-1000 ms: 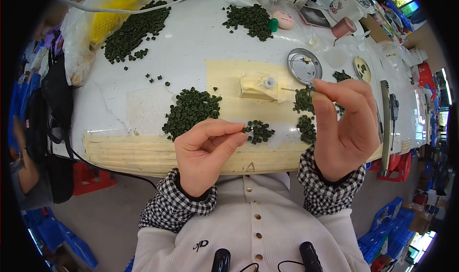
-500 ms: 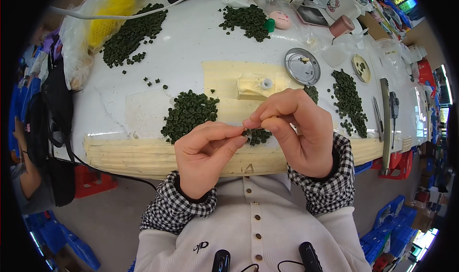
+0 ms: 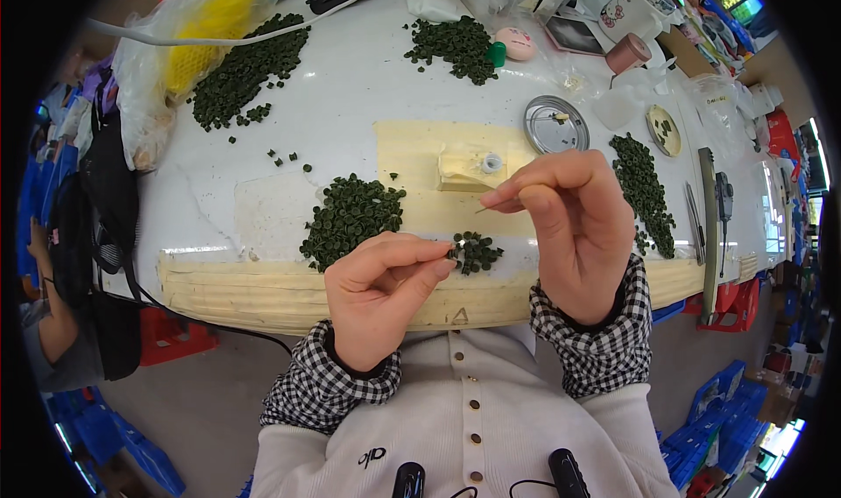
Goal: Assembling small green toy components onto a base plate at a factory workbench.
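Note:
My left hand (image 3: 378, 292) is closed in a pinch above the table's near edge, with a small dark green piece (image 3: 453, 254) at its fingertips, mostly covered by them. Higher and to the right, my right hand (image 3: 574, 226) pinches a thin stick-like tool (image 3: 480, 210), whose tip points left. Just past the left fingertips lies a small heap of dark green pieces (image 3: 477, 254). A larger heap (image 3: 355, 218) of the same round pieces sits beyond my left hand. Near the right fingertips stands a block wrapped in yellow tape (image 3: 460, 181), with a white nozzle (image 3: 491, 162) on top.
More green heaps lie at the far left (image 3: 250, 73), far middle (image 3: 451, 47) and right (image 3: 644, 183). A round metal lid (image 3: 552, 134) and a cream dish (image 3: 663, 131) stand at right, near tweezers (image 3: 694, 218). A white cable (image 3: 236, 35) crosses the far left.
My hands have parted: the right hand, with the thin tool, has moved right and slightly up from the left fingertips. The left hand keeps its pinch almost in place.

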`<state>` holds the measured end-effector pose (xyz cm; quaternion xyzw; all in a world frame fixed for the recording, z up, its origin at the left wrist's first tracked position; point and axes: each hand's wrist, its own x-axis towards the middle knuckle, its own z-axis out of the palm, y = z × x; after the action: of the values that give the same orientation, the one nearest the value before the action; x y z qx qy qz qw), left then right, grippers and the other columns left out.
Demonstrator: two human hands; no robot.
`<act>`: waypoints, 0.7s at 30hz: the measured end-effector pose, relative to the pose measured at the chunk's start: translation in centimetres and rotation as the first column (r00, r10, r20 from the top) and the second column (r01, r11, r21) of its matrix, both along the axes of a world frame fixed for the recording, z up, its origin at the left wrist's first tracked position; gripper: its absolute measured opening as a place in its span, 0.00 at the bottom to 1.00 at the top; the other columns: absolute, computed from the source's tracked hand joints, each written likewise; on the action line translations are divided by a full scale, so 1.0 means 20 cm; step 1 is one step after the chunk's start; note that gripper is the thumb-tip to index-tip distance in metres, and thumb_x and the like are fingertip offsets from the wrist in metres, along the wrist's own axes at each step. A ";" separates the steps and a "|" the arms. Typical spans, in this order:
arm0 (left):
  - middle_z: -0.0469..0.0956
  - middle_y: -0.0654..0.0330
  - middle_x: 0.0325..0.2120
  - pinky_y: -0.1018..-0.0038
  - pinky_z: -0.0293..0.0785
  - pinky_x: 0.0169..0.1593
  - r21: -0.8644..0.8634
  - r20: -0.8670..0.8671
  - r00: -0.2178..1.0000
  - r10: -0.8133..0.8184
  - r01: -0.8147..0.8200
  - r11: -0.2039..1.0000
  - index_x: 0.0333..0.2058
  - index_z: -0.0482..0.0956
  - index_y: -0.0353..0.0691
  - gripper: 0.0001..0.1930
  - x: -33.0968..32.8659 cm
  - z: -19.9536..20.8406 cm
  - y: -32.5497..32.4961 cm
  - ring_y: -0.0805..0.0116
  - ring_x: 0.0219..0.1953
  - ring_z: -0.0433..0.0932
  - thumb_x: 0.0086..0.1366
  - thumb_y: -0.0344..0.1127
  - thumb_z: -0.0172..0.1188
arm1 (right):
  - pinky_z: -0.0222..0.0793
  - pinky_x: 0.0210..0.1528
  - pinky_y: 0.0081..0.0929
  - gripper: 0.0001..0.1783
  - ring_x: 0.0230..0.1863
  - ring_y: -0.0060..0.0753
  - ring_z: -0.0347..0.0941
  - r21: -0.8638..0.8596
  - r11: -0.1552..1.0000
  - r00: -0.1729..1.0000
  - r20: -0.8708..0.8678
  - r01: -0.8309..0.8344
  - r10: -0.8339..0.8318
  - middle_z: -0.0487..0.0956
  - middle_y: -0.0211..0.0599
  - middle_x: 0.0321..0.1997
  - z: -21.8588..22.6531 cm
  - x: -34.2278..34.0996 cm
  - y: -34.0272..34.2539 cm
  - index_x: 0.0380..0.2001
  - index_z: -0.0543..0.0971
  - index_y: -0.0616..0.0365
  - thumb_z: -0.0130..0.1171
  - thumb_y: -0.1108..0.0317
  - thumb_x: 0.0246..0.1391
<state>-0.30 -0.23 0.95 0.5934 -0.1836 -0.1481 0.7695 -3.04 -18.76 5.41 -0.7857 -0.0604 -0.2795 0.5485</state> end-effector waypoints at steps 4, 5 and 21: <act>0.79 0.56 0.35 0.84 0.72 0.36 0.009 0.006 1.000 0.008 -0.008 1.000 0.38 0.81 0.30 0.10 0.00 -0.02 0.01 0.76 0.35 0.77 0.57 0.16 0.62 | 0.70 0.31 0.23 0.05 0.27 0.33 0.74 -0.314 0.921 0.970 0.149 0.232 -0.194 0.76 0.39 0.27 0.00 0.06 -0.06 0.32 0.76 0.64 0.62 0.76 0.54; 0.79 0.57 0.35 0.84 0.72 0.36 0.011 0.008 1.000 0.010 -0.010 1.000 0.38 0.81 0.30 0.10 0.00 -0.02 0.01 0.76 0.35 0.77 0.57 0.16 0.62 | 0.70 0.30 0.25 0.05 0.27 0.35 0.74 -0.371 0.893 0.964 0.174 0.255 -0.203 0.76 0.39 0.27 0.00 0.08 -0.06 0.31 0.76 0.64 0.62 0.76 0.53; 0.79 0.55 0.34 0.78 0.77 0.40 -0.034 -0.048 0.997 0.055 -0.057 0.998 0.38 0.79 0.30 0.10 -0.01 -0.01 0.01 0.70 0.35 0.80 0.58 0.15 0.59 | 0.69 0.33 0.25 0.16 0.31 0.35 0.72 -0.207 0.970 0.970 -0.231 -0.127 0.078 0.76 0.40 0.33 0.02 -0.18 0.06 0.45 0.80 0.64 0.60 0.79 0.51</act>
<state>-0.41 -0.12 0.81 0.5810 -0.1515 -0.1369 0.7879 -6.60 -17.46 5.72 -0.8636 -0.0705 -0.1531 0.4751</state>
